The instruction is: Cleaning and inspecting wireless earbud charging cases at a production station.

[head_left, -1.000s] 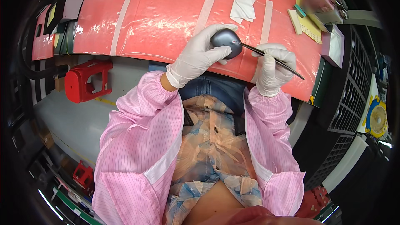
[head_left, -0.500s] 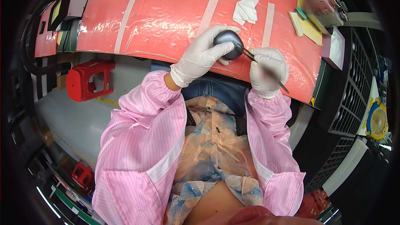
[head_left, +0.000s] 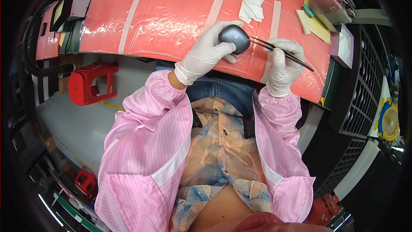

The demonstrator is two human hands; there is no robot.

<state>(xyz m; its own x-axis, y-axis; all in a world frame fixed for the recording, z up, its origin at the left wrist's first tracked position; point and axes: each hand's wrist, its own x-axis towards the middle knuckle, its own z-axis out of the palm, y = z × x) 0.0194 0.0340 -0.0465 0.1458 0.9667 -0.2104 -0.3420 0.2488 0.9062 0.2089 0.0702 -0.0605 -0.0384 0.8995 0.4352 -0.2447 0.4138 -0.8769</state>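
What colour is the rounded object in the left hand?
The rounded object is blue-grey, clearest in the head view.

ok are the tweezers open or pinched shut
Slightly open: the tweezers in the right hand end in two separate dark lines, with a gap between them near the rounded dark grey case.

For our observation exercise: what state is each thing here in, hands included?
Dark case: gripped, pale spot showing
Tweezers: held, prongs apart
Left hand: gloved, closed on the case
Right hand: gloved, closed on the tweezers
White tissue: creased, lying on the table
Nearer red stool: upright, unoccupied
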